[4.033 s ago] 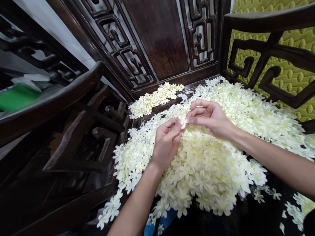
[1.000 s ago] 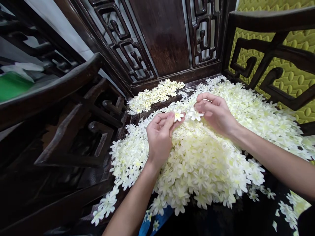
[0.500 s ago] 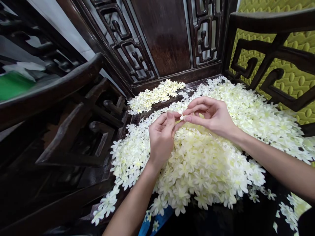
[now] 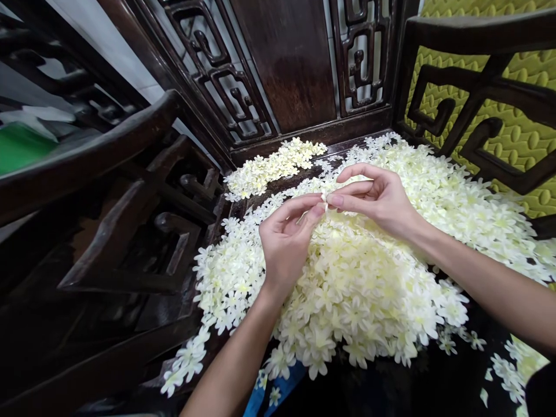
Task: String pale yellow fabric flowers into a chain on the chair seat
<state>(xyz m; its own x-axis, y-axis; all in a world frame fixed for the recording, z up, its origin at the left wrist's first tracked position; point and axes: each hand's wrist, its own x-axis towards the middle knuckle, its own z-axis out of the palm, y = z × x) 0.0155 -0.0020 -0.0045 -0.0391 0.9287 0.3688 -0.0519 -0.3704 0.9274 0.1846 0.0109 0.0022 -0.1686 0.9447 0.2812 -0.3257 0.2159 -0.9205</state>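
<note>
The carved chair back (image 4: 282, 63) is dark, glossy lacquered wood. The flower heap (image 4: 369, 278) looks like matt cream cloth. The yellow padding (image 4: 516, 139) at far right is quilted fabric.

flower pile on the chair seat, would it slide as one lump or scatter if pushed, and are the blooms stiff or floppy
Probably scatters: the flower pile is separate loose blooms, with strays spilled at the front. Likely very light and floppy: the left hand and right hand pinch one small flower with fingertips only, and the petals look thin.
</note>
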